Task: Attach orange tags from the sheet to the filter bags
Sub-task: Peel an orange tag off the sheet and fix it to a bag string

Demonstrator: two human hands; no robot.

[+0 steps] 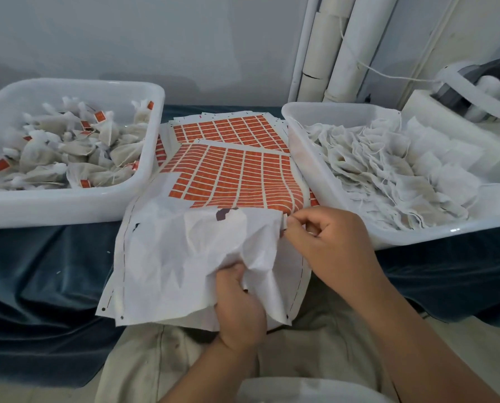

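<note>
readable text: none | orange tags point(234, 173) on sheet point(167, 257): any print too small and blurred to read | tags on filter bags point(106, 132) in left tub point(68, 205): unreadable too | sheet edge: small dark marks, no letters made out

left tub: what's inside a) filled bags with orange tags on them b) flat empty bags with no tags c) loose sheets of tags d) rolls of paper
a: the left tub holds plump, tied filter bags, several carrying orange tags; the flat untagged bags lie in the right tub.
</note>
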